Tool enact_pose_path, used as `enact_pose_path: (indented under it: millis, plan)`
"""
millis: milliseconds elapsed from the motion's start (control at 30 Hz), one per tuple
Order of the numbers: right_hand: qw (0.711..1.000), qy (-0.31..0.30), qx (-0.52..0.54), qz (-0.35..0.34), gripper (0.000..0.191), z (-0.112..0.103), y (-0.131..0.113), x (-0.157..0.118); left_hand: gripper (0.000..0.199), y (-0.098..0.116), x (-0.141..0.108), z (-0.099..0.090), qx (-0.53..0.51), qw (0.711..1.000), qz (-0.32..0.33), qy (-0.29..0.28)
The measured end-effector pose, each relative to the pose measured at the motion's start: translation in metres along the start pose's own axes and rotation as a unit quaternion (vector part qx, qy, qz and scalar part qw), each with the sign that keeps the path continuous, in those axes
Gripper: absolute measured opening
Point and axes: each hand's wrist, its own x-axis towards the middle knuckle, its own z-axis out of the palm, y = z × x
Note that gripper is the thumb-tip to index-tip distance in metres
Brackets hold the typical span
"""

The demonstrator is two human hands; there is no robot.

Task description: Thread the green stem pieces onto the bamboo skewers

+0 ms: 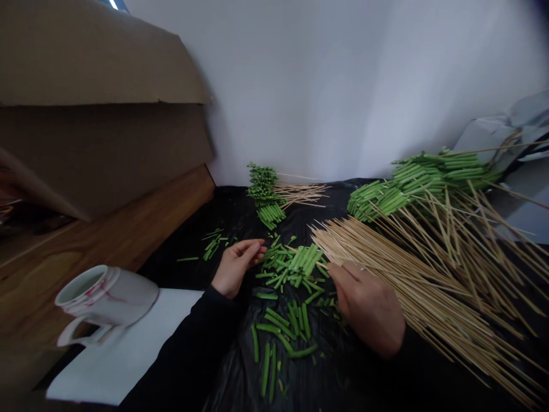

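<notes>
My right hand (369,303) is closed around the end of a thin bamboo skewer (322,265). Cut green stem pieces, which look like green beans or garlic stems, lie side by side along its far part (305,260). To the left, my left hand (235,264) has its thumb and fingers pinched together beside the heap; whether a piece is between them I cannot make out. Loose green pieces (274,326) are scattered between and below both hands on black plastic sheeting (240,366).
A large pile of bare skewers (398,286) spreads at the right. Filled green skewers are stacked at the back right (420,180) and back middle (268,194). At the left are a white mug (128,294) lying on its side, white paper (124,366) and a cardboard box (103,63).
</notes>
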Motion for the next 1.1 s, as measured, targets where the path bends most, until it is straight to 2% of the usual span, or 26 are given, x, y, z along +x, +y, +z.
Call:
enact_pose_path:
  millis: [100,233,367,600,733,800,900,967,1033,1100]
  plan:
    - [1.000,0.001,-0.005,0.002,0.026,0.001,0.003,0.000,0.025,-0.008,0.009,-0.007,0.153,0.983,0.097,0.045]
    - [1.000,0.002,-0.009,0.001,0.025,0.002,0.001,-0.001,0.017,-0.017,0.012,-0.008,0.274,0.950,0.150,0.016]
    - [1.000,0.006,-0.015,0.000,0.025,0.002,0.000,-0.001,0.013,-0.016,0.010,-0.007,0.332,0.924,0.189,0.013]
    - [1.000,0.011,-0.016,-0.006,0.024,0.001,0.000,0.000,0.022,-0.010,0.007,-0.020,0.398,0.905,0.147,0.007]
    - [1.000,0.016,-0.023,-0.010,0.024,0.001,-0.001,0.000,0.011,-0.008,0.007,-0.023,0.464,0.877,0.128,-0.014]
    - [0.999,0.021,-0.022,-0.010,0.024,0.000,-0.001,0.000,0.008,-0.008,0.007,-0.023,0.475,0.872,0.120,-0.024]
    - [0.999,0.026,-0.014,-0.012,0.024,-0.001,-0.001,0.001,0.008,-0.004,0.005,-0.018,0.430,0.890,0.151,-0.001]
    - [1.000,0.026,-0.008,-0.013,0.023,-0.001,-0.001,0.001,0.010,-0.001,0.003,-0.014,0.341,0.929,0.141,-0.001]
    - [1.000,0.024,-0.001,-0.016,0.024,-0.002,-0.002,0.000,0.016,0.002,0.001,-0.008,0.194,0.978,0.075,-0.032]
    - [0.999,0.022,0.013,-0.021,0.025,-0.003,-0.003,-0.001,0.023,0.003,-0.002,-0.003,0.032,0.997,-0.019,-0.074]
